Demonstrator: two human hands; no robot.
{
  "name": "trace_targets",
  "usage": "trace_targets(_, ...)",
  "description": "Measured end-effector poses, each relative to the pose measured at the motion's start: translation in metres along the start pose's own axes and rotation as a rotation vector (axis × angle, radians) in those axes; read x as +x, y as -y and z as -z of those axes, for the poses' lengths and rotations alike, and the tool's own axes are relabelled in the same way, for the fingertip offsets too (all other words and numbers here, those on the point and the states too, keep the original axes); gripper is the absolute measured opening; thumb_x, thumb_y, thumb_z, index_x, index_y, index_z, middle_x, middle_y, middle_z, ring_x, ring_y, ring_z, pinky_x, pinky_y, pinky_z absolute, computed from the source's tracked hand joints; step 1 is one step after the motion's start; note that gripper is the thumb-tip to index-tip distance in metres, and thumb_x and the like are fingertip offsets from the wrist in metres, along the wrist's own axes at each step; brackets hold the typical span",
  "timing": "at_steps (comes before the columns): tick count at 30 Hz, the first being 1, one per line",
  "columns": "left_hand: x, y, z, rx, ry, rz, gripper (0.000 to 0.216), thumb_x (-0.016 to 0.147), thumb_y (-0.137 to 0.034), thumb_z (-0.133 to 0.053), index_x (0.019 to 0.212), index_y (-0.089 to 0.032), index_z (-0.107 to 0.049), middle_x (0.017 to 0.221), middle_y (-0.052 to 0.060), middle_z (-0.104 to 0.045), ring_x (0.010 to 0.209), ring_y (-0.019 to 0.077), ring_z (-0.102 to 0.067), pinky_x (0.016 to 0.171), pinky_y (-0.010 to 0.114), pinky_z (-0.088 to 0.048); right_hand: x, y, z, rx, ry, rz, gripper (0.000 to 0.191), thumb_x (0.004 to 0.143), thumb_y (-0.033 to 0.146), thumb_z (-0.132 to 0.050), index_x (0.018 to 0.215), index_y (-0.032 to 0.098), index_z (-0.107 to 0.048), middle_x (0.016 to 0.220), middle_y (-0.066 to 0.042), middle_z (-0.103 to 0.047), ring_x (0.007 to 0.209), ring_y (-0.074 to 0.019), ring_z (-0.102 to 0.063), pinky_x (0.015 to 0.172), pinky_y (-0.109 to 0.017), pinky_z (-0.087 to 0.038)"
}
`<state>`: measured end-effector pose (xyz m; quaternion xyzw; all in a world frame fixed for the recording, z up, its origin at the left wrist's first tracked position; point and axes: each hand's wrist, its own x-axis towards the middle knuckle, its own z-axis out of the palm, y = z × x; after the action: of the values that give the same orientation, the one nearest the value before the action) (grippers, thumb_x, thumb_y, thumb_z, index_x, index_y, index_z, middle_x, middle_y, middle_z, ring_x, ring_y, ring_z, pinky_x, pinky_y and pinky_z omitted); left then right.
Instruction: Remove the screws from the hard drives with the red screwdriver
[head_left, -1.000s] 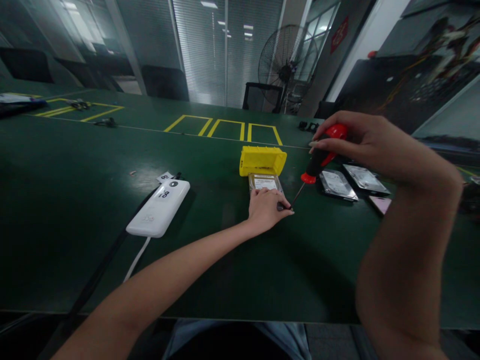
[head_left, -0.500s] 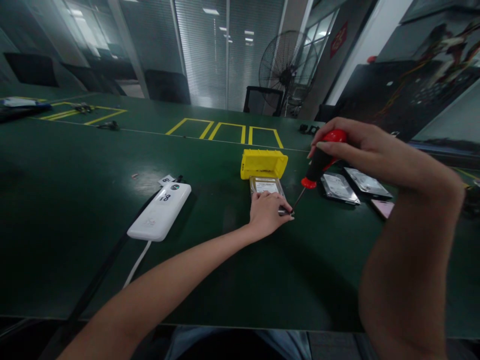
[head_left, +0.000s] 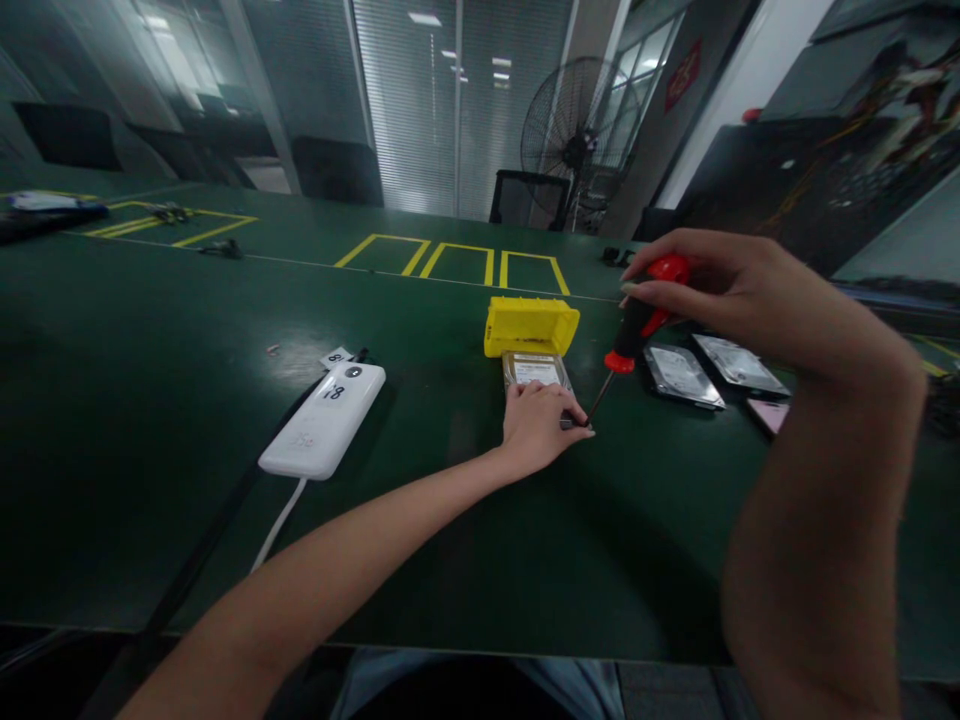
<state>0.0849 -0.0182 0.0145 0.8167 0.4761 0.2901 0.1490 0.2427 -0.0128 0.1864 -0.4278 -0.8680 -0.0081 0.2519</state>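
Note:
A hard drive (head_left: 538, 370) with a silver top and white label lies in front of a yellow bin, its near end covered by my left hand (head_left: 541, 425). The fingers of that hand press over the drive, thumb and index finger close around the screwdriver tip at the drive's near right corner. My right hand (head_left: 697, 275) grips a red and black screwdriver (head_left: 628, 335) by the top of its handle. The shaft slants down and left to that corner. Whether the tip sits in a screw is hidden by my left fingers.
The yellow bin (head_left: 532, 325) lies just behind the drive. Two more hard drives (head_left: 682, 376) and a pink object (head_left: 770, 414) are at the right, near my right forearm. A white power bank (head_left: 326, 420) with cables lies left. Yellow tape outlines (head_left: 457, 265) mark the table's far side.
My right fingers have shifted slightly around the screwdriver handle. The left hand still covers the drive, and the whole view has moved a little.

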Motion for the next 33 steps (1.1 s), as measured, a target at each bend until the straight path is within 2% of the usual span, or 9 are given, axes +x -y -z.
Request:
trace_targets(10, 0.0015, 0.0007, -0.0028, 0.015, -0.008, -0.003, 0.021, 0.080, -0.047, -0.065, 0.084, -0.027, -0.070, 0.100, -0.005, -0.067, 0.096, 0.0214, -0.054, 0.083, 0.040, -0.032, 0.0003, -0.0012, -0.0004, 0.000, -0.002, -0.009, 0.029, 0.084, 0.047, -0.056, 0.099, 0.023, -0.062, 0.090, -0.001, -0.064, 0.076, -0.0145, -0.060, 0.064, -0.029, -0.047)
trace_targets(15, 0.0013, -0.0001, -0.0022, 0.011, 0.000, 0.001, 0.020, 0.081, -0.046, -0.063, 0.084, -0.027, -0.070, 0.100, -0.005, -0.068, 0.096, 0.0210, -0.054, 0.083, 0.040, -0.032, -0.0002, -0.0010, -0.0004, 0.015, 0.003, 0.001, 0.030, 0.084, 0.048, -0.056, 0.100, 0.023, -0.062, 0.096, -0.001, -0.065, 0.082, -0.0155, -0.061, 0.069, -0.030, -0.048)
trace_targets(21, 0.0011, -0.0012, -0.0008, -0.006, 0.001, 0.005, 0.020, 0.080, -0.046, -0.065, 0.084, -0.027, -0.070, 0.101, -0.005, -0.067, 0.098, 0.0214, -0.055, 0.082, 0.039, -0.032, 0.0008, -0.0018, -0.0011, 0.016, 0.005, -0.006, 0.030, 0.084, 0.047, -0.056, 0.101, 0.023, -0.062, 0.094, -0.001, -0.065, 0.078, -0.0140, -0.061, 0.066, -0.029, -0.047)
trace_targets(26, 0.0015, 0.0002, -0.0038, -0.005, -0.021, 0.004, 0.019, 0.079, -0.046, -0.066, 0.082, -0.028, -0.071, 0.098, -0.006, -0.068, 0.097, 0.0213, -0.055, 0.083, 0.040, -0.031, 0.0000, -0.0034, -0.0020, 0.007, -0.009, -0.006, 0.028, 0.085, 0.045, -0.056, 0.101, 0.024, -0.062, 0.095, 0.000, -0.065, 0.082, -0.0143, -0.061, 0.069, -0.029, -0.047)
trace_targets(33, 0.0018, 0.0009, -0.0039, 0.002, -0.023, -0.001, 0.019, 0.080, -0.046, -0.065, 0.084, -0.028, -0.071, 0.100, -0.005, -0.068, 0.096, 0.0211, -0.055, 0.082, 0.039, -0.032, 0.0004, -0.0014, -0.0020, -0.003, -0.002, -0.001, 0.030, 0.084, 0.046, -0.056, 0.102, 0.022, -0.062, 0.091, -0.001, -0.064, 0.075, -0.0142, -0.059, 0.064, -0.029, -0.046)
